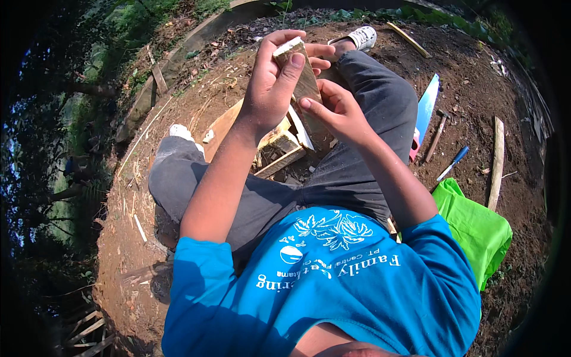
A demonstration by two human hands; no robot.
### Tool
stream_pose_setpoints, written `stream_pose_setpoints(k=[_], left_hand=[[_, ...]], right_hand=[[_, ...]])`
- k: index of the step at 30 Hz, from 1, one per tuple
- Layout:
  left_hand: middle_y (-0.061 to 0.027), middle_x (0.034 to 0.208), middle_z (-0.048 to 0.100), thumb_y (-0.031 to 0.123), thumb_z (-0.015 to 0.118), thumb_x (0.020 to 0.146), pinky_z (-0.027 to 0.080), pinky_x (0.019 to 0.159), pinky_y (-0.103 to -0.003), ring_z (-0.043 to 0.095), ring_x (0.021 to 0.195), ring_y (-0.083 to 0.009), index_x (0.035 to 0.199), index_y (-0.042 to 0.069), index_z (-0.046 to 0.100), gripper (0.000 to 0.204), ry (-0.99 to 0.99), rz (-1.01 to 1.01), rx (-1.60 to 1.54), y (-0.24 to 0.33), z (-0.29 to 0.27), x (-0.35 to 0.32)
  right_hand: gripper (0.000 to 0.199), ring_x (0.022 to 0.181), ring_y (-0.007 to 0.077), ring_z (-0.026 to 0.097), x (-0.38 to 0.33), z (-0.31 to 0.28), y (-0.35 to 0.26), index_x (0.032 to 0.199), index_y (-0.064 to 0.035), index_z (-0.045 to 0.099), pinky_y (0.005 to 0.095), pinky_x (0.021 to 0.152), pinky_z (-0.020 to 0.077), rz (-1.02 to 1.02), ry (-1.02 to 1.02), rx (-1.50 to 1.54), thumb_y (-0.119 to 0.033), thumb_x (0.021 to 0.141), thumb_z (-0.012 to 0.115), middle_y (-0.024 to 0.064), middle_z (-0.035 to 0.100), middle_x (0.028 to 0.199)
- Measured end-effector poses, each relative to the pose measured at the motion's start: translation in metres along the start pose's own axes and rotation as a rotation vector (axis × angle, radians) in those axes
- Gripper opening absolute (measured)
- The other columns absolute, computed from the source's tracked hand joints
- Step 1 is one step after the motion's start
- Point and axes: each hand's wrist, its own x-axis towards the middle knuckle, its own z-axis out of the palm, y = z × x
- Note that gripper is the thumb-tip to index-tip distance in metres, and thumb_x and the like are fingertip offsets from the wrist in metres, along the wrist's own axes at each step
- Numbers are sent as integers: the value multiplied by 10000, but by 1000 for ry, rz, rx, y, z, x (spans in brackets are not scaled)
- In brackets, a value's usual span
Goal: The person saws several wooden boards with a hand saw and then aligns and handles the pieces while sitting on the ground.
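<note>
I sit on bare earth with both knees bent. My left hand [275, 83] grips the top of a short wooden piece [302, 80] and holds it upright in front of me, thumb pressed on its upper end. My right hand [336, 110] touches the lower part of the same piece from the right, index finger against its side. Below the hands, between my legs, lie several split wooden blocks and boards [279, 149].
To my right on the soil lie a hand saw with a red handle [425, 113], a hammer [438, 134], a blue-handled tool [455, 162], a long wooden stick [496, 160] and a bright green cloth [476, 229]. Planks and greenery lie at far left.
</note>
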Motion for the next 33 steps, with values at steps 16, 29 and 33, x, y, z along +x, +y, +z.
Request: stream_pose_setpoints(k=[16,29,33], left_hand=[[-76,835,763,239,871,842,559,588,-288,735,684,-144,945,53,680,286,748,252,920,97,-82,-136],[-75,841,720,295,771,953,572,674,-284,701,756,-106,1045,-6,706,321,538,209,561,112,-109,-102],[-74,834,728,197,866,853,551,666,-275,686,740,-99,989,14,763,250,757,174,655,77,-111,-92]], right_hand=[[215,765,7,572,-16,142,-63,1172,-27,641,187,649,448,211,-3,-338,-209,1058,633,-31,657,910],[446,849,58,600,87,65,-164,1337,72,589,241,745,506,125,-298,-985,-159,975,708,28,695,1018],[500,880,88,619,129,51,-141,1386,71,553,268,761,525,184,-425,-1023,-182,981,703,54,688,1060]])
